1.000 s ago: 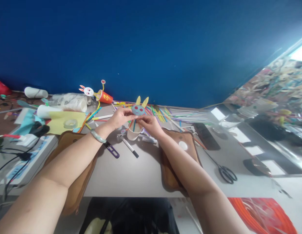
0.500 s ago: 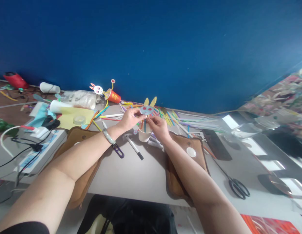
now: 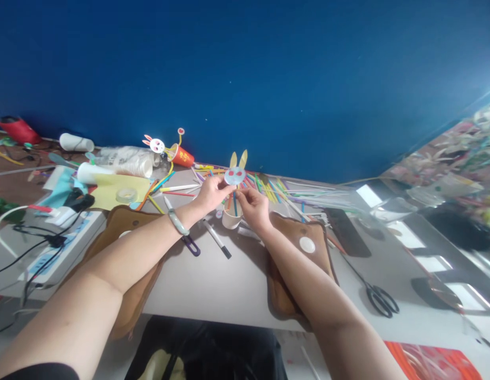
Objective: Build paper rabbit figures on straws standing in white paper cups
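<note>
A round paper rabbit face (image 3: 234, 176) with yellow ears and red eye spots stands above a white paper cup (image 3: 231, 219). Pinched at its lower left edge, the face is in the fingers of my left hand (image 3: 209, 196). Just below it, my right hand (image 3: 254, 208) closes thumb and finger on a thin stick that rises from the cup. Blue and orange sticks also show in the cup's mouth. A white marker with a dark cap (image 3: 217, 240) lies in front of the cup, and a purple looped tool (image 3: 192, 246) sits under my left wrist.
Coloured sticks (image 3: 276, 191) spread along the blue wall. A red cup with a finished rabbit (image 3: 183, 157) lies at the back left. Tape (image 3: 126, 196), a power strip (image 3: 65, 245), two brown pads (image 3: 303, 264), a phone (image 3: 346, 232) and scissors (image 3: 381, 301) surround the work area.
The rabbit face has tipped up to face me more, and its ears stand more upright. Both hands keep their hold; the whole view has shifted slightly.
</note>
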A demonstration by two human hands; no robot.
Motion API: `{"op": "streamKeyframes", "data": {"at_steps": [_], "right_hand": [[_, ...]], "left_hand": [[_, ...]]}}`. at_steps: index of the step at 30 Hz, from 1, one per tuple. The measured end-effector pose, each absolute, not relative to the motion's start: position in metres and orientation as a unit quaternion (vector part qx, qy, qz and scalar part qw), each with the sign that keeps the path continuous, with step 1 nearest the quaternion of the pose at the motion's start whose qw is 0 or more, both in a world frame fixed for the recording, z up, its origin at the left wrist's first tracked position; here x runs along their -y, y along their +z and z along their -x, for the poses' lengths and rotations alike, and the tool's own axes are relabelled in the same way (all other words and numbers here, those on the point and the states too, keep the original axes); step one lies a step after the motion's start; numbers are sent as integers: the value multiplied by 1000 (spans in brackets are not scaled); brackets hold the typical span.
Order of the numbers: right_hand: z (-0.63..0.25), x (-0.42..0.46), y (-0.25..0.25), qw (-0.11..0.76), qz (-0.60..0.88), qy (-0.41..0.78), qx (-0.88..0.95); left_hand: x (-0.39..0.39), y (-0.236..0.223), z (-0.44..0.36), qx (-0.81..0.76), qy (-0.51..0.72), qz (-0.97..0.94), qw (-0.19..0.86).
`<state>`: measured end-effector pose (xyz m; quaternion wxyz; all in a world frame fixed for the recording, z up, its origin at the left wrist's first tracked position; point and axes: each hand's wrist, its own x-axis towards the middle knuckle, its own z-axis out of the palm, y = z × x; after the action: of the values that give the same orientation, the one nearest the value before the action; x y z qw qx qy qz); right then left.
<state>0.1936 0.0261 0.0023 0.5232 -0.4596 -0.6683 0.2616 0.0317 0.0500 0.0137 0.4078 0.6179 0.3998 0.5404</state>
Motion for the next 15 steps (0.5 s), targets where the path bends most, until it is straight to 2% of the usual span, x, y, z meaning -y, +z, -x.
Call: {"op": "streamKeyframes", "data": {"at_steps": [9,15], "right_hand": [[-199,-36,-3,499,466,345,644],[-198,-32,2,497,465,355,641]], "left_hand": [[-54,17,-21,-371,488,-609,502],[-55,17,-19,-373,493,-589,521]]}}
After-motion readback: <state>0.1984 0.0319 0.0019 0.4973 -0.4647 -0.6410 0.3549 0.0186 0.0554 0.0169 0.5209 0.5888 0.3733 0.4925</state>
